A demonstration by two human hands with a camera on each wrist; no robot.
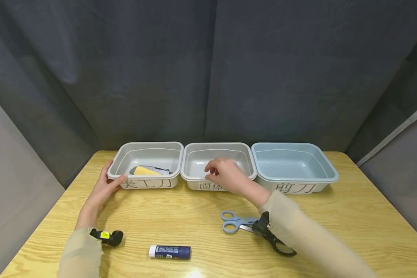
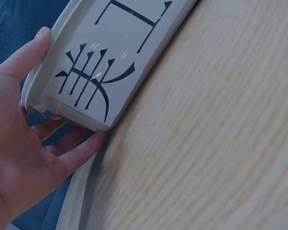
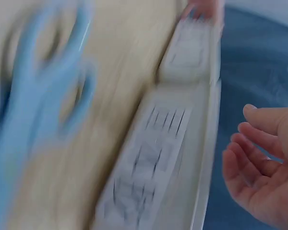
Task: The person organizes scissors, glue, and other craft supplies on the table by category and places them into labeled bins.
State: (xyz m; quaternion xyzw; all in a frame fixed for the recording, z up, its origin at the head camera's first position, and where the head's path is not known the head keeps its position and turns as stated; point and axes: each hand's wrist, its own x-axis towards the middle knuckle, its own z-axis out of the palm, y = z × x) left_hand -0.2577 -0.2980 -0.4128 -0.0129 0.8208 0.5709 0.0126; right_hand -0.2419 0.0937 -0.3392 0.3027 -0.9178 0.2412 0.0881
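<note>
At the near left corner of the left grey bin (image 1: 146,145), my left hand (image 1: 103,188) grips with the thumb on the rim. Its other fingers wrap round the side wall, as the left wrist view shows. Yellow and grey utility knives (image 1: 147,170) lie in that bin, partly hidden by its front wall. My right hand (image 1: 227,175) is over the front of the middle grey bin (image 1: 215,146), fingers loosely bent and holding nothing. Below the right forearm lie light blue scissors (image 1: 231,226) and black-handled scissors (image 1: 285,253), partly covered by the wrist camera and sleeve.
A blue glue stick (image 1: 170,252) with a white cap lies near the table's front. To the right stands a light blue bin (image 1: 293,162), in a row with the other two. All three carry printed labels. A dark curtain (image 1: 208,77) hangs behind the wooden table (image 1: 142,216).
</note>
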